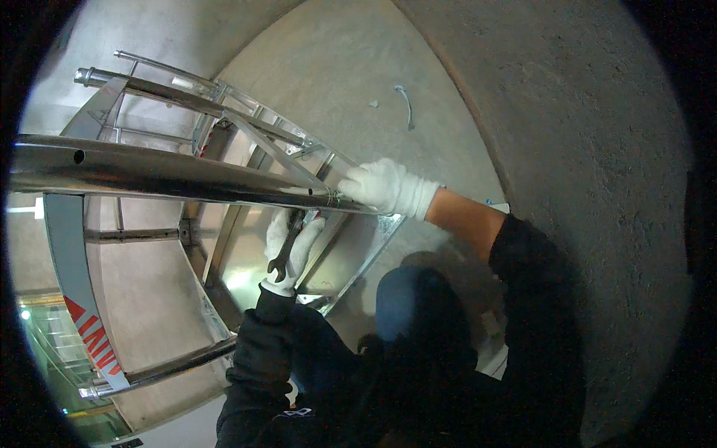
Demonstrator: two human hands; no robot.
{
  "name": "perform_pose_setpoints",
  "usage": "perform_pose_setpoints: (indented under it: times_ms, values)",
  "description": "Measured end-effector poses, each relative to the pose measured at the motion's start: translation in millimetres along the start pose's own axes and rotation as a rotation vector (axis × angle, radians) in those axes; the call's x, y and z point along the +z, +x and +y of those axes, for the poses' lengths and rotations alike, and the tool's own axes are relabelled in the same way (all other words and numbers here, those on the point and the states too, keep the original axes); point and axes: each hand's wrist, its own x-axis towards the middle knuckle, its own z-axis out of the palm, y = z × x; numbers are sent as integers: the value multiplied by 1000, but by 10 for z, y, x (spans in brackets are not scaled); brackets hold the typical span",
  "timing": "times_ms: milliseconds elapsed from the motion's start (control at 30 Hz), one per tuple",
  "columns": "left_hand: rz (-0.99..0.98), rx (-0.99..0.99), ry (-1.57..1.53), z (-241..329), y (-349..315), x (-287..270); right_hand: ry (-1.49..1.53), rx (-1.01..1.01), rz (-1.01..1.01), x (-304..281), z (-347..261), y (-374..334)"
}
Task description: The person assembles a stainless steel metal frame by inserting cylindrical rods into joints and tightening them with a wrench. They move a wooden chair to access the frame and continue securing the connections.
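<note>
Far left of the tube (pixel 172 173), that big steel bar running across your view, a flat upright (pixel 71 287) with red lettering curves down, and a thinner pipe (pixel 160 369) crosses low beneath it. Above the tube, more of the frame (pixel 224 112) fans out in slim rails and diagonal braces. Now to your left hand (pixel 290 250), gloved in white, just under the tube's right end: it's clenched around a wrench (pixel 286 246), handle running up through the palm, the open jaw showing below your fingers; the upper end is hidden behind the tube, so I can't tell whether it sits on a fastener. Right beside it, your right hand (pixel 385 187), also gloved, is wrapped tight over the tube's end, at the joint (pixel 328 196) where a brace meets it. My read: you're mid-job on that joint, one hand steadying, the other working the tool; whether it's tight or loose the view doesn't show, so the turning looks not yet finished. Beyond the tube's end, on the concrete floor (pixel 448 89), lie a pale strap (pixel 405 104) and a small scrap (pixel 373 103), well clear of you. Your dark sleeves and knee crowd the space below the joint, and the tube itself blocks your view of the wrench head.
</note>
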Motion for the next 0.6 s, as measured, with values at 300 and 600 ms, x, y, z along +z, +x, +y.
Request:
perform_pose_setpoints:
  times_ms: [300, 600]
  values:
    - [22, -7, -53, 17, 0, 12, 809, 875, -8, -103, -534, 10]
    - [37, 11, -44, 44, -14, 29, 446, 655, 5, -99, -525, -72]
